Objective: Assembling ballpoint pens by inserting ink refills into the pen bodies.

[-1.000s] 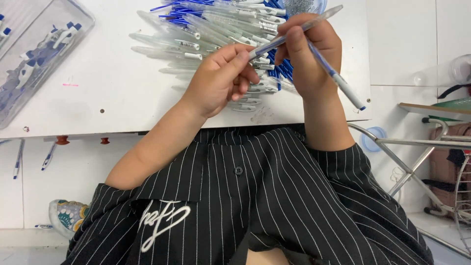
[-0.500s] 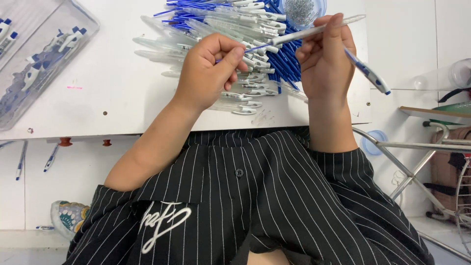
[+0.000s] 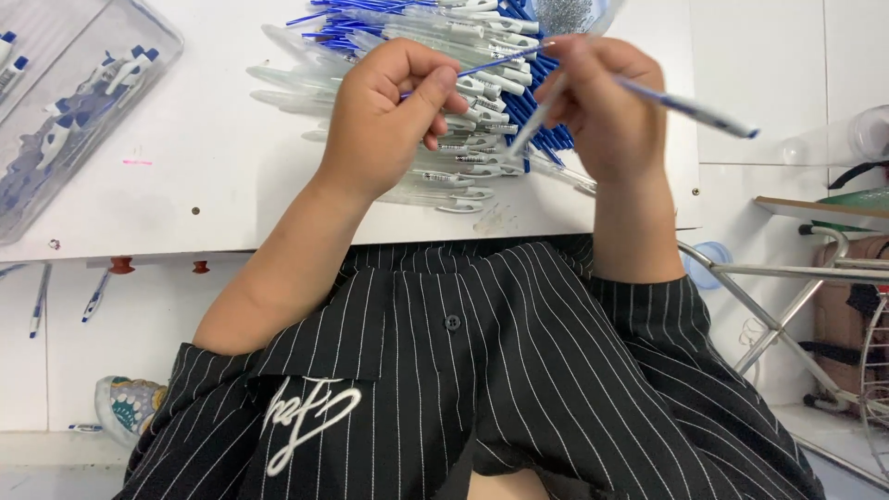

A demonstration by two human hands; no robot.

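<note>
From the head view, the left hand (image 3: pixel 384 116) pinches a thin blue refill (image 3: pixel 500 61), grip clamped on it. The right hand (image 3: pixel 607 106) has swung its clear pen (image 3: pixel 690 106) out sideways since a moment ago, fingers shut around it. Both hover over the pen pile (image 3: pixel 463 139) on the white tabletop (image 3: pixel 185 185).

Both bare forearms reach forward from the dark pinstriped sleeves, the left hand (image 3: pixel 387 116) curled knuckles-up with thumb pressed to bent fingertips in a tight pinch, the right hand (image 3: pixel 607 111) raised beside it, close but apart, fingers folded inward in a firm grasp, wrist straight.
</note>
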